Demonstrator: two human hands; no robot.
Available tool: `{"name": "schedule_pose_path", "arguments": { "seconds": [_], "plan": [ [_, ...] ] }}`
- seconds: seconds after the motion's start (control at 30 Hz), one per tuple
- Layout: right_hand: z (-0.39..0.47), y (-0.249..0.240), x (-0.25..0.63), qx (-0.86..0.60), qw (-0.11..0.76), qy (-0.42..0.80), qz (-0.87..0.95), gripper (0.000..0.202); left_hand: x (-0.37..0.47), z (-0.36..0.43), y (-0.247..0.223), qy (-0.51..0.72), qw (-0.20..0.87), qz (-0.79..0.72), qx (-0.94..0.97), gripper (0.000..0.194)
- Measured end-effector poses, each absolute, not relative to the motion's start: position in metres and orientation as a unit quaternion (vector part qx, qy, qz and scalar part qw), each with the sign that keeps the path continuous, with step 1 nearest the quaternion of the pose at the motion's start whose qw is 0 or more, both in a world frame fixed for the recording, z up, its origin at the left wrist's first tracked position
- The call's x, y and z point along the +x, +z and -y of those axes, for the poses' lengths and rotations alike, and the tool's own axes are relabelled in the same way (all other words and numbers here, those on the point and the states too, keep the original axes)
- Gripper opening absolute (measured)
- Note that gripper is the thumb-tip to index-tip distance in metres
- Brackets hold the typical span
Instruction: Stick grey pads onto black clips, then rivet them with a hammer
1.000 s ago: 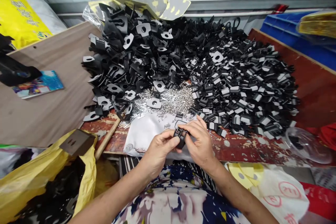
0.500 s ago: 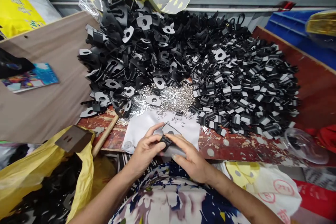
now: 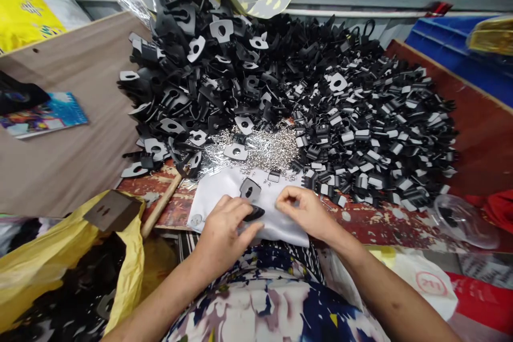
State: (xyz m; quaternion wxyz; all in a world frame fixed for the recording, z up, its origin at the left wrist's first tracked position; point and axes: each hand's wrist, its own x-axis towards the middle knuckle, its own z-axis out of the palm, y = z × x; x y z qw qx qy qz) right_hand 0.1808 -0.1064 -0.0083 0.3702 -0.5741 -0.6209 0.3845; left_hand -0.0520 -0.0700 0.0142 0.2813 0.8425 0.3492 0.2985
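Separated since the preceding frame, the left hand (image 3: 226,230) and right hand (image 3: 308,216) now work apart above the white cloth (image 3: 216,208) at the near edge of the red desk (image 3: 360,230). The left is partly curled, thumb spread from forefinger, with a black clip piece (image 3: 255,214) at its fingers; how firmly it is gripped cannot be told. The right has thumb and forefinger closed together; whether a small part lies between them cannot be discerned. A grey-faced plate (image 3: 245,187) rests on the cloth just beyond the left fingers, and a small black part (image 3: 274,176) lies near the cloth's far edge. Beyond it spreads a heap of metal pins (image 3: 280,152), bordered on the left by a pile of large black parts (image 3: 188,75) and on the right by a pile of small black parts (image 3: 372,133). A wooden handle (image 3: 162,206) slants across the near left corner; a clear container (image 3: 460,224) occupies the near right corner.
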Motion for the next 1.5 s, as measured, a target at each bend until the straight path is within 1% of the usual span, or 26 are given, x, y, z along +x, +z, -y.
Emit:
{"name": "schedule_pose_path", "arguments": {
  "seconds": [0.07,0.1,0.13,0.2,0.27,0.4,0.47,0.5,0.53,0.6,0.63,0.67,0.73,0.77,0.83,0.9,0.97,1.07,1.13,1.2,1.23,1.3,1.4,1.5],
  "plan": [
    [0.118,-0.003,0.179,-0.512,0.353,0.588,0.517,0.028,-0.045,0.072,0.017,0.271,0.218,-0.280,0.895,0.017],
    [0.123,-0.003,0.178,-0.489,0.338,0.651,0.472,0.035,-0.042,0.074,0.018,0.258,0.200,-0.249,0.912,0.021],
    [0.128,-0.003,0.177,-0.479,0.331,0.686,0.437,0.040,-0.039,0.075,0.019,0.248,0.186,-0.224,0.924,0.024],
    [0.135,-0.008,0.175,-0.481,0.340,0.704,0.396,0.047,-0.032,0.078,0.020,0.237,0.172,-0.194,0.936,0.026],
    [0.139,-0.014,0.174,-0.486,0.348,0.703,0.386,0.048,-0.027,0.080,0.021,0.232,0.175,-0.180,0.940,0.024],
    [0.150,-0.015,0.179,-0.499,0.360,0.671,0.415,0.042,-0.018,0.083,0.019,0.225,0.207,-0.178,0.935,0.023],
    [0.156,-0.008,0.191,-0.537,0.358,0.601,0.470,0.027,-0.016,0.082,0.017,0.223,0.235,-0.197,0.925,0.025],
    [0.159,-0.004,0.200,-0.582,0.352,0.528,0.509,0.018,-0.016,0.080,0.016,0.224,0.255,-0.214,0.916,0.025],
    [0.161,0.000,0.211,-0.638,0.333,0.427,0.547,0.011,-0.016,0.078,0.015,0.227,0.279,-0.237,0.902,0.026],
    [0.164,0.004,0.231,-0.732,0.245,0.197,0.604,0.017,-0.016,0.073,0.013,0.236,0.349,-0.293,0.858,0.026],
    [0.164,0.003,0.240,-0.753,0.182,0.106,0.624,0.019,-0.015,0.071,0.012,0.240,0.395,-0.320,0.827,0.025],
    [0.163,0.001,0.246,-0.754,0.118,0.044,0.644,0.020,-0.015,0.069,0.011,0.242,0.447,-0.344,0.789,0.026],
    [0.160,-0.006,0.254,-0.729,0.019,-0.013,0.684,0.019,-0.013,0.067,0.010,0.242,0.554,-0.380,0.700,0.030],
    [0.158,-0.011,0.256,-0.714,-0.009,-0.030,0.700,0.018,-0.012,0.067,0.010,0.243,0.601,-0.390,0.654,0.032],
    [0.155,-0.021,0.261,-0.692,-0.023,-0.056,0.719,0.016,-0.010,0.068,0.009,0.254,0.671,-0.401,0.570,0.033],
    [0.152,-0.029,0.270,-0.676,0.003,-0.066,0.734,0.018,-0.011,0.067,0.008,0.278,0.717,-0.398,0.501,0.030],
    [0.149,-0.032,0.282,-0.662,0.069,-0.067,0.743,0.021,-0.014,0.065,0.009,0.306,0.748,-0.387,0.444,0.027],
    [0.144,-0.019,0.286,-0.659,0.236,-0.045,0.713,0.014,-0.020,0.060,0.011,0.353,0.776,-0.355,0.384,0.026],
    [0.141,0.001,0.269,-0.649,0.348,0.004,0.676,0.007,-0.022,0.058,0.012,0.390,0.782,-0.336,0.351,0.028],
    [0.139,0.024,0.239,-0.610,0.432,0.063,0.661,0.004,-0.022,0.058,0.014,0.419,0.784,-0.330,0.319,0.033],
    [0.136,0.034,0.222,-0.582,0.458,0.081,0.667,0.004,-0.022,0.059,0.014,0.427,0.786,-0.329,0.304,0.035],
    [0.130,0.048,0.190,-0.531,0.482,0.081,0.692,0.006,-0.020,0.060,0.015,0.434,0.787,-0.328,0.290,0.036],
    [0.116,0.053,0.157,-0.498,0.471,0.058,0.726,0.007,-0.020,0.061,0.015,0.436,0.784,-0.332,0.291,0.033],
    [0.106,0.048,0.143,-0.500,0.459,0.060,0.732,0.010,-0.023,0.062,0.014,0.440,0.791,-0.329,0.271,0.033]
  ]
}}
